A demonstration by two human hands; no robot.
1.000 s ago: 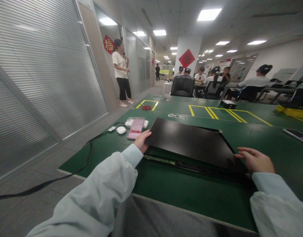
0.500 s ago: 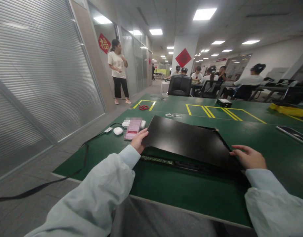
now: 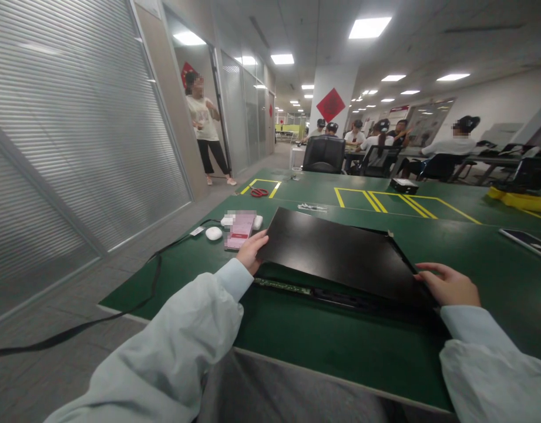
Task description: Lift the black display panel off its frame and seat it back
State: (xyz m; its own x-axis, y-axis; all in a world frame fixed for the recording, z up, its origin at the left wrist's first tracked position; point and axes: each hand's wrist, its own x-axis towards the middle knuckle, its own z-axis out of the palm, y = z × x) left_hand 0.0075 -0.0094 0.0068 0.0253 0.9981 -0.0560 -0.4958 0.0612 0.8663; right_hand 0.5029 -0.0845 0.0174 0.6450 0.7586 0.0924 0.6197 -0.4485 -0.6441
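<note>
A thin, flat black panel [image 3: 336, 252], like a display screen, is tilted with its left side raised above a black frame [image 3: 340, 298]. My left hand [image 3: 251, 251] grips the panel's left edge, thumb on top. At the right edge, my right hand [image 3: 450, 284] is closed with its fingertips on the panel's rim, partly hidden. A narrow green circuit board [image 3: 283, 286] shows along the frame's near side, under the panel. What lies farther beneath the panel is hidden.
On the green table [image 3: 314, 358] lie a phone [image 3: 239, 232], a white rounded case [image 3: 214, 234], red-handled scissors [image 3: 259, 192], a small black box [image 3: 405, 186] and another phone [image 3: 523, 242]. A black strap [image 3: 153, 282] hangs off the left edge. People sit beyond; one person [image 3: 204, 117] stands at a doorway.
The standing person has shifted and now leans toward the doorway. My view has turned slightly left. Both hands keep their hold on the panel, with almost no movement.
</note>
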